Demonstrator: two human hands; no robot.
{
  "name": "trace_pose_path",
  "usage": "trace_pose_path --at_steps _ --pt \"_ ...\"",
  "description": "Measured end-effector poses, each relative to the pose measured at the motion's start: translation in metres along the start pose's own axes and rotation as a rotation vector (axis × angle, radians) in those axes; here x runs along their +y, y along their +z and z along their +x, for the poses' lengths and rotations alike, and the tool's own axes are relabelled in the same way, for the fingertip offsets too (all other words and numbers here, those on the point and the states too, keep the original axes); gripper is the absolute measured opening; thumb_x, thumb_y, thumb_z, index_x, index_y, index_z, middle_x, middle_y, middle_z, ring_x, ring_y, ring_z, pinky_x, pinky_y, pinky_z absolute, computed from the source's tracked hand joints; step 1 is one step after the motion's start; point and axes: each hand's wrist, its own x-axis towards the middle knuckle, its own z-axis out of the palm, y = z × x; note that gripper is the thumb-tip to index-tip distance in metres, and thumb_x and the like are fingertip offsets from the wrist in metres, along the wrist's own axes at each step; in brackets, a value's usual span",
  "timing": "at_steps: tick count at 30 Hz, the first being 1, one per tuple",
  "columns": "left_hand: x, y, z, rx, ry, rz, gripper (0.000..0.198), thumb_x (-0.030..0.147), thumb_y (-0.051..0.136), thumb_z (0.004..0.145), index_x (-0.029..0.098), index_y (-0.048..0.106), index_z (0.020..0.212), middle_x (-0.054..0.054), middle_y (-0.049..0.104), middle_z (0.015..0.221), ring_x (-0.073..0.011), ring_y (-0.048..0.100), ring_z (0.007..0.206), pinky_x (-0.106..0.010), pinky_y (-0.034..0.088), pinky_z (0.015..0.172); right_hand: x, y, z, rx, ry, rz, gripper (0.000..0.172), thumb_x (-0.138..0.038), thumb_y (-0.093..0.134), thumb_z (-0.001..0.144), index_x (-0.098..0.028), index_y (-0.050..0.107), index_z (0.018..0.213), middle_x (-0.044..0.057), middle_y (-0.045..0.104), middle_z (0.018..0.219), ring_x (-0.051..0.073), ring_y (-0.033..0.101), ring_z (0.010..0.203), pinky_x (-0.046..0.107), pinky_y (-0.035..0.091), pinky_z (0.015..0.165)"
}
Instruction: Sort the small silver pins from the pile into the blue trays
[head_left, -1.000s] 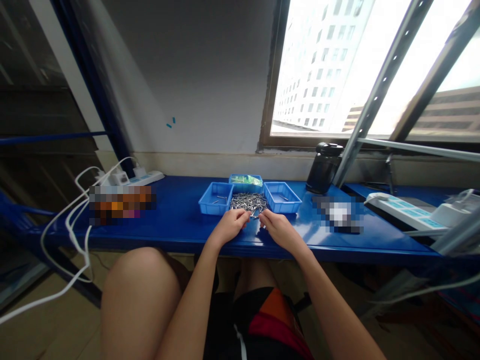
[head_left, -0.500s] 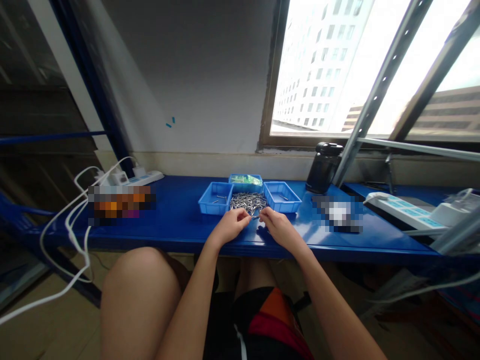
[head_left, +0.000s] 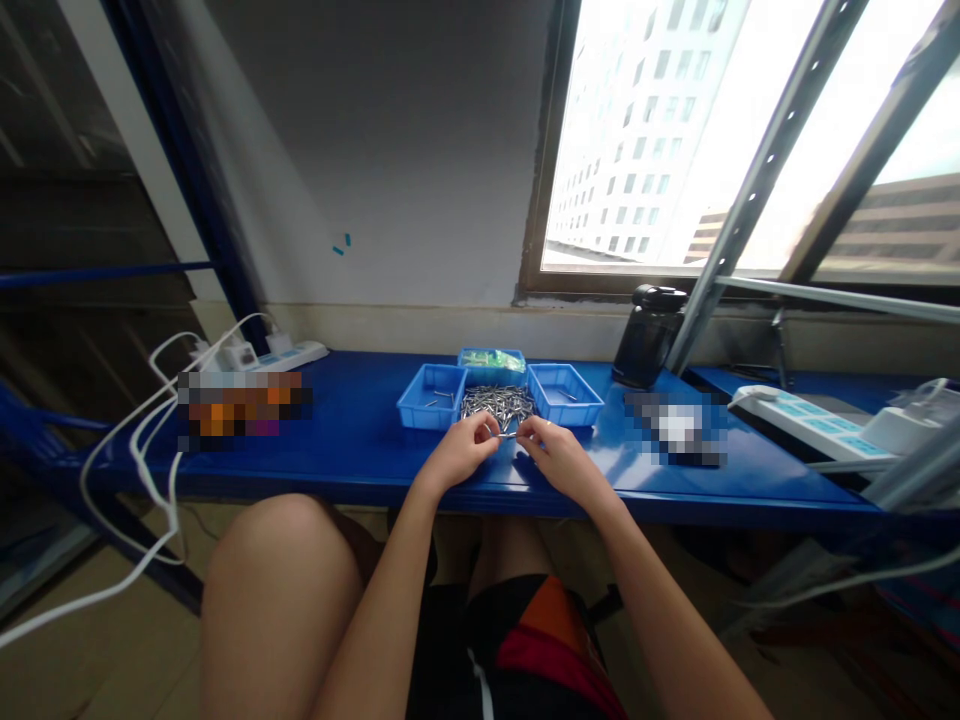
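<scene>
A heap of small silver metal pins (head_left: pixel 496 402) lies on the blue bench (head_left: pixel 352 450) between two blue trays. My left hand (head_left: pixel 459 452) and my right hand (head_left: pixel 553 455) sit just in front of the heap, fingers curled in a pinch. Between the two sets of fingertips runs one thin metal pin (head_left: pixel 508 435), held at both ends. The left blue tray (head_left: pixel 431 397) and the right blue tray (head_left: pixel 564 393) each hold a few pins. A third blue tray (head_left: pixel 491 361) behind the heap holds something green.
A black jar (head_left: pixel 646 336) stands to the right by a slanted metal shelf post (head_left: pixel 757 180). White power strips lie at the left (head_left: pixel 289 354) and right (head_left: pixel 806 422), with white cables (head_left: pixel 142 450) hanging off the left edge. My bare knees are under the bench.
Both hands have lifted slightly off the bench and drawn back from the heap, and a single pin now shows between their fingertips.
</scene>
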Motion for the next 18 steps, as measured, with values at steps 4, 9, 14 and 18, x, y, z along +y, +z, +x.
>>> trace_pose_path --at_steps 4,9,14,18 --pt "0.000 0.000 0.001 0.012 -0.002 -0.002 0.013 0.028 0.052 0.076 0.017 0.055 0.081 0.003 0.050 0.063 -0.0105 0.045 0.059 -0.021 0.035 0.055 0.002 0.001 -0.001 0.009 -0.010 -0.023 0.011 -0.023 0.045 0.085 -0.020 0.056 0.084 0.001 0.062 0.081 0.015 0.057 0.076 0.025 0.042 0.071" --pt "-0.002 0.001 0.002 0.059 -0.006 -0.007 0.012 0.029 0.051 0.076 0.017 0.054 0.078 0.002 0.053 0.065 -0.0117 0.049 0.061 -0.022 0.038 0.057 0.001 0.003 -0.001 0.031 -0.028 -0.064 0.012 -0.024 0.046 0.085 -0.020 0.057 0.084 0.002 0.062 0.080 0.015 0.057 0.074 0.025 0.042 0.068" --pt "-0.002 0.001 0.002 0.054 -0.014 -0.015 0.009 0.025 0.051 0.073 0.016 0.052 0.072 0.002 0.053 0.064 -0.0108 0.048 0.059 -0.021 0.037 0.056 0.000 -0.011 0.007 0.109 -0.008 -0.152 0.014 -0.025 0.046 0.084 -0.018 0.059 0.083 0.003 0.063 0.077 0.015 0.057 0.071 0.024 0.041 0.066" --pt "0.000 0.001 0.001 0.068 -0.038 0.037 0.006 0.022 0.051 0.069 0.016 0.050 0.067 0.003 0.049 0.060 -0.0098 0.044 0.056 -0.021 0.033 0.052 0.013 -0.039 0.022 0.233 0.118 -0.359 0.015 -0.023 0.045 0.084 -0.018 0.059 0.085 0.004 0.065 0.082 0.016 0.059 0.072 0.025 0.040 0.066"
